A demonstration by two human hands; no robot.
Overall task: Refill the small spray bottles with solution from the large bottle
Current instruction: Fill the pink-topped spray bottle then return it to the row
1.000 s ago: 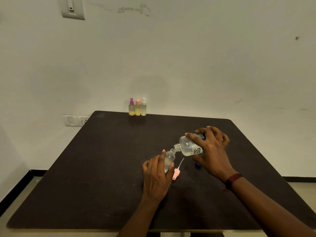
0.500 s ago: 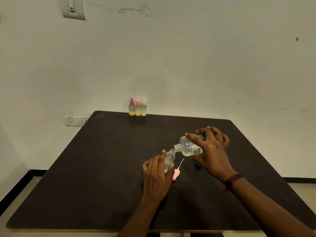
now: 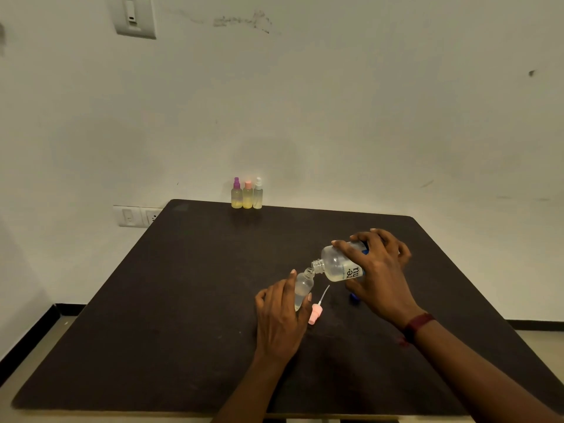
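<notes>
My right hand (image 3: 380, 271) grips the large clear bottle (image 3: 337, 264), tipped on its side with its open neck pointing left and down. The neck meets the mouth of a small clear spray bottle (image 3: 303, 285), which my left hand (image 3: 280, 319) holds upright on the dark table (image 3: 183, 300). A pink spray cap with its thin dip tube (image 3: 316, 311) lies on the table just right of my left hand. A blue cap (image 3: 353, 297) shows partly under my right hand.
Three small spray bottles with yellowish liquid stand in a row at the table's far edge: purple-capped (image 3: 236, 193), pink-capped (image 3: 247, 195) and white-capped (image 3: 258, 193). A white wall rises behind; a wall socket (image 3: 137, 216) sits left of the table.
</notes>
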